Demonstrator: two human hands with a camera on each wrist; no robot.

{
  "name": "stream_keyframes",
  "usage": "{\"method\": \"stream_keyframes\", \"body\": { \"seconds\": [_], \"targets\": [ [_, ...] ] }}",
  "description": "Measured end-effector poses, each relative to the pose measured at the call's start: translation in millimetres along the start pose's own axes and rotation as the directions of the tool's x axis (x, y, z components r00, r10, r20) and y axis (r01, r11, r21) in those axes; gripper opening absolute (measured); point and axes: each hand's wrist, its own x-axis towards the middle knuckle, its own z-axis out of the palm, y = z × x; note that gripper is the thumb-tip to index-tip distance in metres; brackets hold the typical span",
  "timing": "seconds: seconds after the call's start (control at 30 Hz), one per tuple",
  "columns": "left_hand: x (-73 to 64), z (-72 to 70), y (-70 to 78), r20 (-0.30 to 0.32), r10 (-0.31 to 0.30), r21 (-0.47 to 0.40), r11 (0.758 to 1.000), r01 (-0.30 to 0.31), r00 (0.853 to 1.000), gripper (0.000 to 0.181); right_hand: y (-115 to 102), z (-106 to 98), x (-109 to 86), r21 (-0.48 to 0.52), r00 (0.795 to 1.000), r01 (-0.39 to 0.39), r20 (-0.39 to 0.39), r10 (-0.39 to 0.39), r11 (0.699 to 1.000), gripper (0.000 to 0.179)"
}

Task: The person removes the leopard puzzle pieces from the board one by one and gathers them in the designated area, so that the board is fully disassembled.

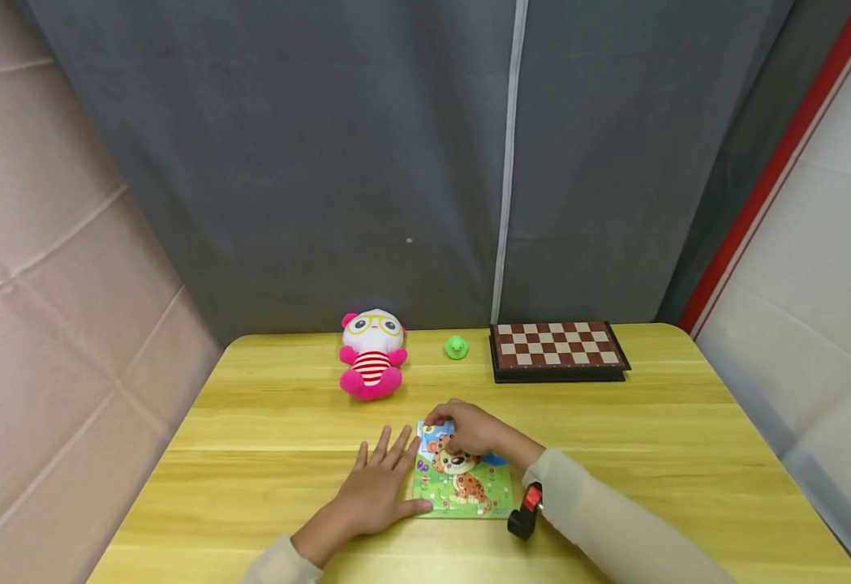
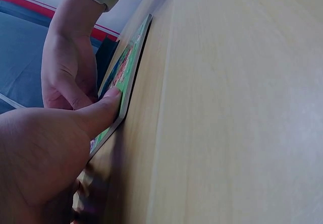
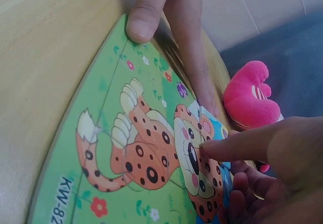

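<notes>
A jigsaw puzzle (image 1: 494,491) with a spotted leopard cub on green grass and blue sky lies flat on the table, seams visible between its pieces. My left hand (image 1: 376,492) rests at its left side with fingers spread. The left thumb presses the puzzle's lower left corner, as the left wrist view shows too. From above, my right hand (image 1: 472,428) reaches over the top part, its thumb on the cub's face (image 3: 189,156) and its other fingers curled at the upper edge. Whether a single piece is lifted there is hidden by that hand.
Behind the puzzle sit a pink and white plush toy (image 1: 372,357) in a striped top, a small green rubber duck (image 1: 456,348) and a brown checkered board box (image 1: 558,345). A grey curtain (image 1: 323,162) hangs past the table's (image 1: 250,478) far edge.
</notes>
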Motion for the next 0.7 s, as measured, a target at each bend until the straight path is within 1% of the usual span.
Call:
{"method": "stream_keyframes", "body": {
  "seconds": [0.2, 0.33, 0.5, 0.7],
  "targets": [
    [-1.1, -1.2, 1.4, -0.006, 0.001, 0.000, 1.000, -0.001, 1.000, 0.104, 2.2, -0.4, 1.0, 0.088, 1.000, 0.001, 0.003, -0.002, 0.996, 0.039],
    [-1.5, -1.4, 1.7, -0.007, 0.004, -0.008, 1.000, -0.004, 1.000, 0.103, 3.4, -0.5, 1.3, 0.142, 1.000, 0.000, -0.002, 0.000, 0.990, 0.033],
    [-1.7, -1.4, 2.4, -0.015, 0.003, 0.001, 1.000, -0.003, 1.000, 0.103, 3.4, 0.8, 1.2, 0.162, 0.999, 0.005, -0.034, 0.001, 0.987, 0.027],
    [-2.2, -2.3, 3.7, -0.021, 0.001, 0.003, 1.000, -0.001, 1.000, 0.103, 1.7, 4.2, 1.9, 0.178, 0.995, -0.025, -0.086, 0.040, 0.984, 0.022]
  ]
}}
